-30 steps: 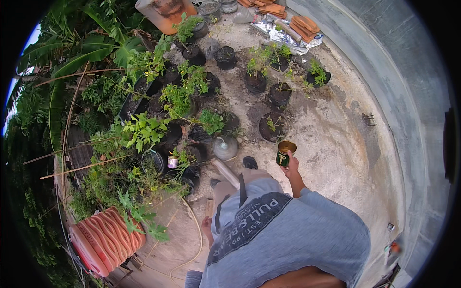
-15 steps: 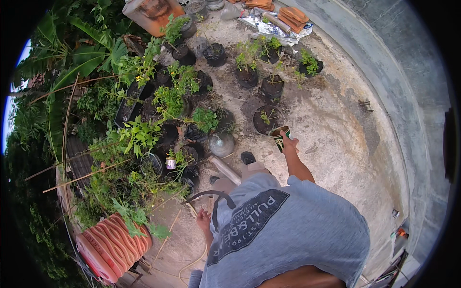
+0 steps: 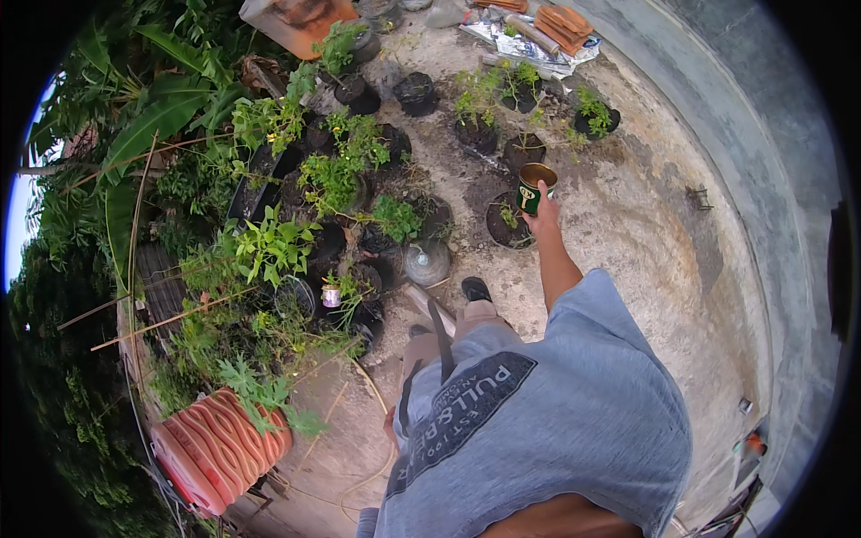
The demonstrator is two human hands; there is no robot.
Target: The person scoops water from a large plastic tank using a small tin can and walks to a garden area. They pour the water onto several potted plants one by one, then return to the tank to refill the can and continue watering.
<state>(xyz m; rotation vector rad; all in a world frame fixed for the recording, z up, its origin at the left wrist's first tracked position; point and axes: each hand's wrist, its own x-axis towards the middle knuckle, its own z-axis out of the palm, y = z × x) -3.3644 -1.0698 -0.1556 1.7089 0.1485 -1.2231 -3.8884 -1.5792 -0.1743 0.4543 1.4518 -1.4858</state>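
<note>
Since a moment ago the right hand point(image 3: 543, 208) has lifted farther out, fingers wrapped around a green can point(image 3: 534, 186) held upright above a black plant pot point(image 3: 508, 222). Left hand point(image 3: 392, 429) sits low by the grey shirt point(image 3: 538, 421); its grip cannot be told.

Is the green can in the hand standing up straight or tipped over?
Upright. The green can sits in the right hand with its round open top facing up, above a potted plant. Its contents cannot be seen.
</note>
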